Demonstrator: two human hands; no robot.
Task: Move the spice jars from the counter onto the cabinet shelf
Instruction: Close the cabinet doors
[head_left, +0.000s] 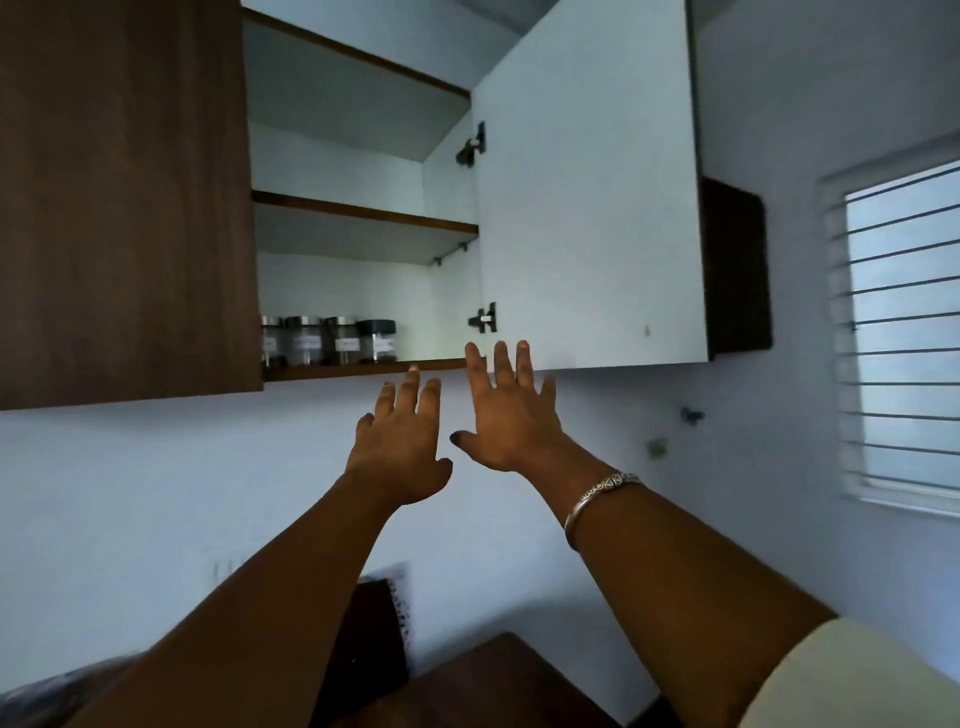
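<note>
Several clear spice jars (327, 340) with metal and dark lids and white labels stand in a row at the left of the bottom cabinet shelf (363, 369). Both arms are raised toward the cabinet. My left hand (400, 447) is spread with straight fingers just below the shelf's front edge and holds nothing. Beside it, my right hand (506, 410) is also spread and holds nothing. Its fingertips reach the lower corner of the open white cabinet door (587, 208). A silver bracelet sits on the right wrist.
The left cabinet door (124, 197) is dark wood and closed. Two upper shelves (363, 215) hold nothing visible. A barred window (904, 332) is at the right. Below are a dark wooden surface (488, 686) and a white wall.
</note>
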